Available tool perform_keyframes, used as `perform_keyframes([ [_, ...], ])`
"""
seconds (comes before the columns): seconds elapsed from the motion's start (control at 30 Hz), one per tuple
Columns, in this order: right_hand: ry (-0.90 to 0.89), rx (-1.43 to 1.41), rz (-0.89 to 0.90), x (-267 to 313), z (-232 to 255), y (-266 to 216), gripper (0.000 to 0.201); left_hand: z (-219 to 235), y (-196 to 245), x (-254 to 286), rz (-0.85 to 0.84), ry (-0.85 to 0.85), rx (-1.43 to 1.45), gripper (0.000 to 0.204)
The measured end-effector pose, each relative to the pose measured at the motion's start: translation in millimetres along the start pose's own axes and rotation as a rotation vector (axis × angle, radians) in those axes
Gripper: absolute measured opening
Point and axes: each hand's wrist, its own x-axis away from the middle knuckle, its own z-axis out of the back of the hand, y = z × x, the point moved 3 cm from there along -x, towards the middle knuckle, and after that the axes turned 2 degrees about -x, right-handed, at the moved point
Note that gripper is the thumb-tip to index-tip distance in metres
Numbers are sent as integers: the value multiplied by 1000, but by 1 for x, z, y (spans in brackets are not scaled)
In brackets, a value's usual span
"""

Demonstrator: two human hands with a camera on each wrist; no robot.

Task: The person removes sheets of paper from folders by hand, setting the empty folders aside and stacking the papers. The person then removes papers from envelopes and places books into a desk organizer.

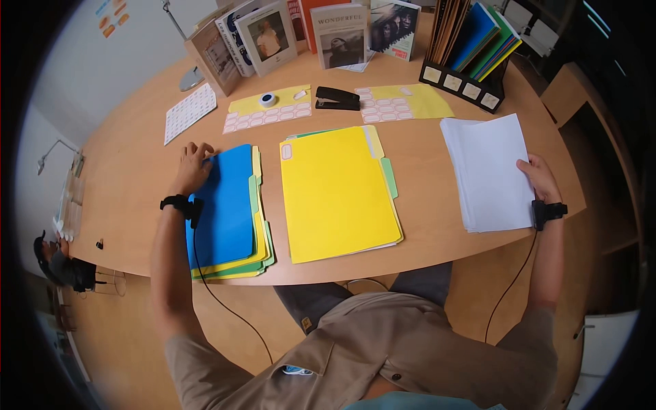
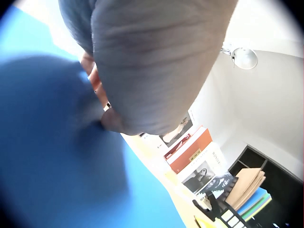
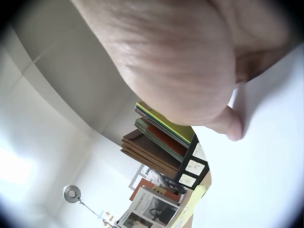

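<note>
A stack of folders with a blue one on top lies at the left; my left hand rests at its upper left edge, fingers bent over it. In the left wrist view the left hand is over the blue folder. A yellow folder with a small label tops the middle stack. At the right, my right hand holds the right edge of a stack of white paper, thumb on top. The right wrist view shows the right hand against the white paper; its other fingers are hidden.
Behind the folders lie a black stapler, label sheets on yellow paper, a round white item and a dotted sheet. Upright books and a black file holder stand farther back. A person sits far left.
</note>
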Motion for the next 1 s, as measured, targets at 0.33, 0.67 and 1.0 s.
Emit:
perform_keyframes([
  [0.33, 75, 92, -3, 7, -1, -4, 33, -15, 0, 10, 39, 17, -10, 37],
  [0.67, 83, 126, -39, -8, -23, -16, 36, -2, 0, -13, 23, 29, -8, 40],
  [1.0, 404, 718, 245, 23, -83, -113, 40, 57, 236, -21, -315, -219, 370, 66],
])
